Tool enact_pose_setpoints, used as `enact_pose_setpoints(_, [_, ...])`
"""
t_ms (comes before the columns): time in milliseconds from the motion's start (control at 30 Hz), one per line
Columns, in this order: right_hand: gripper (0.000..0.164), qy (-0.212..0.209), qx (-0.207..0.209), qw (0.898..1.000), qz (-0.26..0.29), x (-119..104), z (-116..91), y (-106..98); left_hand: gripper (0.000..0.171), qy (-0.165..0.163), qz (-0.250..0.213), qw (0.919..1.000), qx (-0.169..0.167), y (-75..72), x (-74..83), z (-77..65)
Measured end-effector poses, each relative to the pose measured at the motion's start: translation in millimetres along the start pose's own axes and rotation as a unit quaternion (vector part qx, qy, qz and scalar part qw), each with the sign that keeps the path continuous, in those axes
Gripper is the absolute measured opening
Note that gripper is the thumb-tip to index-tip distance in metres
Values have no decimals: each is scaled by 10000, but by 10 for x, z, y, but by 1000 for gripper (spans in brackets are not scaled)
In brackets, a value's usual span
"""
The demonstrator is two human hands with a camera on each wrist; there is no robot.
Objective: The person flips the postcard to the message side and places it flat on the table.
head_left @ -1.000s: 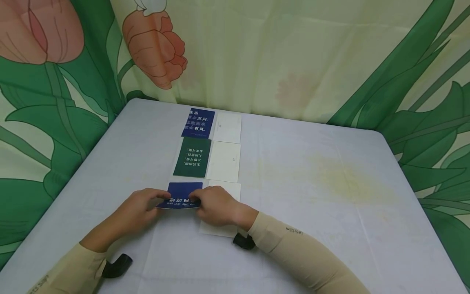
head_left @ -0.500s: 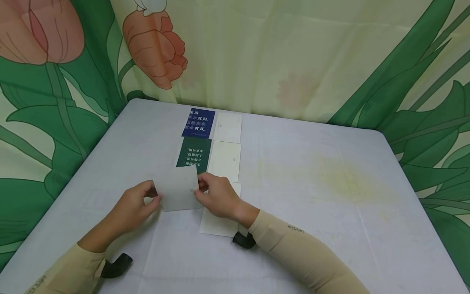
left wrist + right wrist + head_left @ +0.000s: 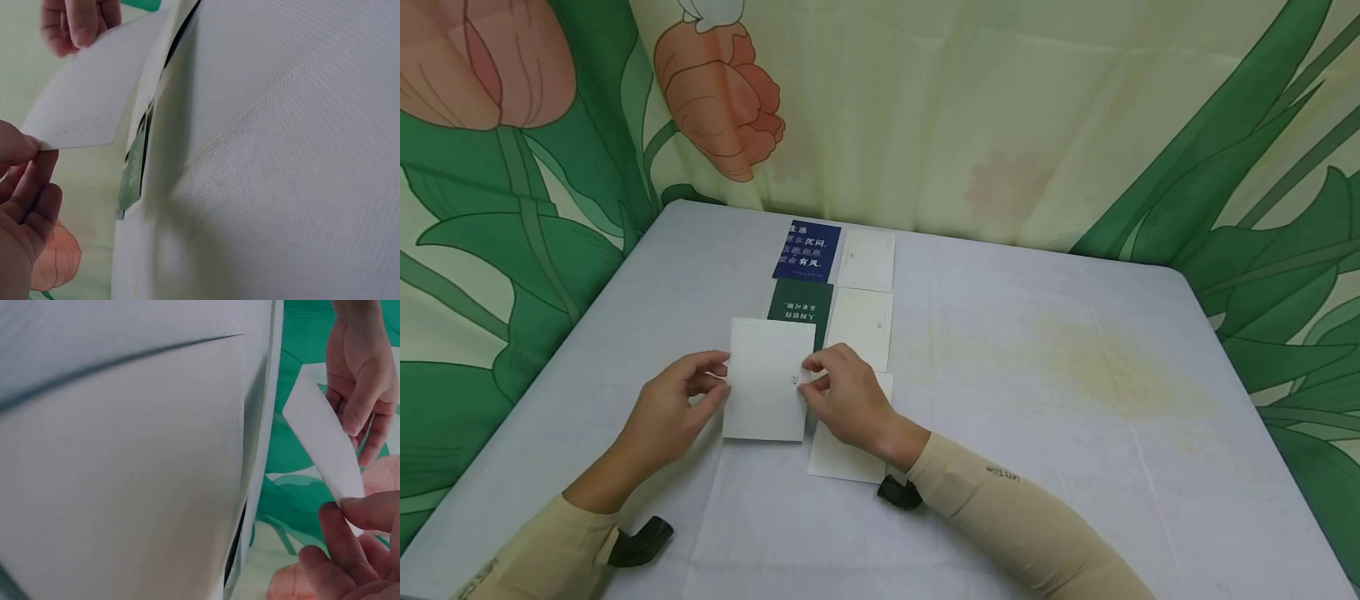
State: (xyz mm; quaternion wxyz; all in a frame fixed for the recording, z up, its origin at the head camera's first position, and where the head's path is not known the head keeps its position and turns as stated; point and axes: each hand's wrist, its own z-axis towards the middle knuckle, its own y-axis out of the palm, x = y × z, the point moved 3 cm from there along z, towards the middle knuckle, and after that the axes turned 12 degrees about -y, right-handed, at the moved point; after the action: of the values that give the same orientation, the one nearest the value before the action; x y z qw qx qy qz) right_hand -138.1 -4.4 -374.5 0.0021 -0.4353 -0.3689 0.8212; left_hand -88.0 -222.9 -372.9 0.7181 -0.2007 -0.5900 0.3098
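Note:
Both hands hold a postcard (image 3: pixel 767 383) up off the table, its white back toward the head camera. My left hand (image 3: pixel 673 408) pinches the left edge between thumb and fingers. On the opposite edge, the thumb and fingers of my right hand (image 3: pixel 848 398) pinch it near a small printed mark. In the left wrist view the raised postcard (image 3: pixel 87 81) shows a row of small printed boxes along one side. A green card (image 3: pixel 797 302) with white writing lies behind, its lower part covered by the held one.
A dark blue card (image 3: pixel 807 250) lies at the back of the white-covered table (image 3: pixel 1037 467). Beside it a column of white cards runs forward: a far one (image 3: pixel 867 260), a middle one (image 3: pixel 859 325), and a near one (image 3: pixel 846 457) partly under the right hand.
The postcard has turned over from its dark blue printed face to its white back and now stands tilted up. Both hands have risen slightly with it, covering more of the green card.

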Motion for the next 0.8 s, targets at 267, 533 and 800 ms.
enact_pose_setpoints(267, [45,774,-578,9953,-58,86,2,17,38,-166,329,9988,-309,61,-53,31])
enact_pose_setpoints(533, [50,896,-1007,9907,-169,156,38,39,38,-840,550,9901,-978,115,-107,93])
enact_pose_setpoints(800, [52,955,-1434,9820,-778,184,65,107,46,-1176,803,9774,-1563,227,-188,141])
